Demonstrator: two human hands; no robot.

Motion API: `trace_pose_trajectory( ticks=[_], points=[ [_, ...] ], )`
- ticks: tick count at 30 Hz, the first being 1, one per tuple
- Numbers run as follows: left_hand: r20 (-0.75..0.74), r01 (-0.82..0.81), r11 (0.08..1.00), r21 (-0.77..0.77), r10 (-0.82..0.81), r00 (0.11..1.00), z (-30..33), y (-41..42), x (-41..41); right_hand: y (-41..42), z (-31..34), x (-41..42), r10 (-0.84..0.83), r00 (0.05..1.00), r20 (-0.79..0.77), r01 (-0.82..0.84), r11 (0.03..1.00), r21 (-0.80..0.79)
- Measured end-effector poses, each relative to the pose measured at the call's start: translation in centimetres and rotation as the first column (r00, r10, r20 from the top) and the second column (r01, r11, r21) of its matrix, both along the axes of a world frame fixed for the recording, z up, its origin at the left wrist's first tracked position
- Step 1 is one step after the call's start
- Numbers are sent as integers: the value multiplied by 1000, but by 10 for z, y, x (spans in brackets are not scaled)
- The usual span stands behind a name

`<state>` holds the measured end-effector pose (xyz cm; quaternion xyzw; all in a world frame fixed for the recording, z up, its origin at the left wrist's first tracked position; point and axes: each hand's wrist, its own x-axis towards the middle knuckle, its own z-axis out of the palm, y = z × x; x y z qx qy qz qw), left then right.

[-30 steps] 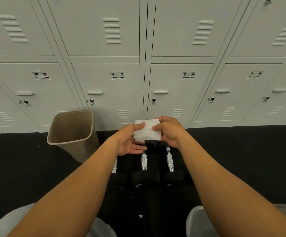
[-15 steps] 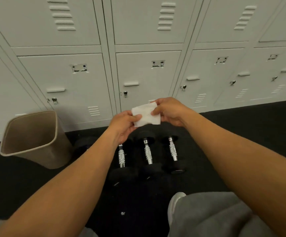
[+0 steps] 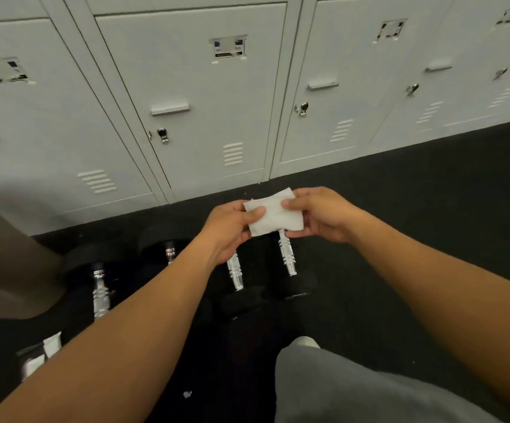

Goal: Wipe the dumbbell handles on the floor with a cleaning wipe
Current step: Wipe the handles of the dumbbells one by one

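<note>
**Q:** Reading from the left, what did the head view show?

**A:** At the far left I noted a tan bin (image 3: pixel 9 270) on the dark floor (image 3: pixel 430 193). Beside it lay four dumbbells in a row, chrome handles pointing toward the lockers (image 3: pixel 204 117): first handle (image 3: pixel 99 296), second handle (image 3: pixel 169 251) mostly hidden by the forearm, third handle (image 3: pixel 235 274), fourth handle (image 3: pixel 287 257).

**Q:** And the hands?

**A:** My left hand (image 3: pixel 229 230) pinched the left edge of the cleaning wipe (image 3: pixel 273 216) between thumb and fingers; my right hand (image 3: pixel 320 215) pinched its right edge likewise. Both were closed on the wipe, which hung flat between them, above the far end of the fourth handle. Whether it touched the chrome, I could not tell.

**Q:** Which step was this?

**A:** By my judgement, readying the wipe; no handle looked wiped yet.

**Q:** How should it be done well?

**A:** I would wrap the wipe fully around one handle, grip with one hand, and slide end to end while twisting, so the knurled grooves get covered. The free hand should steady the black head, since a dumbbell could roll. Work across the row in order, omitting none.
</note>
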<state>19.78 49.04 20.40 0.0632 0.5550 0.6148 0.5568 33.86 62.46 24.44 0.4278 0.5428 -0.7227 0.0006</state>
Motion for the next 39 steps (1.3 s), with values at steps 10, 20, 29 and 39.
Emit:
trace_pose_trajectory(
  ticks=[10, 20, 29, 39],
  points=[
    [-144, 107, 973, -202, -138, 980, -71, 35, 9, 25, -88, 25, -156, 986, -59, 148, 982, -121],
    [-702, 76, 943, -324, -294, 649, -110, 45, 1, 54, -153, 60, -324, 917, 234, 257, 926, 275],
    [-784, 338, 835, -434, -535, 316, -132, 62, 10, 49, -196, 35, -366, 865, 343, 195, 876, 442],
    [-680, 441, 704, -556, -691, 246, -156, 62, 9, 22, -204, -3, -222, 909, 354, -16, 828, 561]
  ],
)
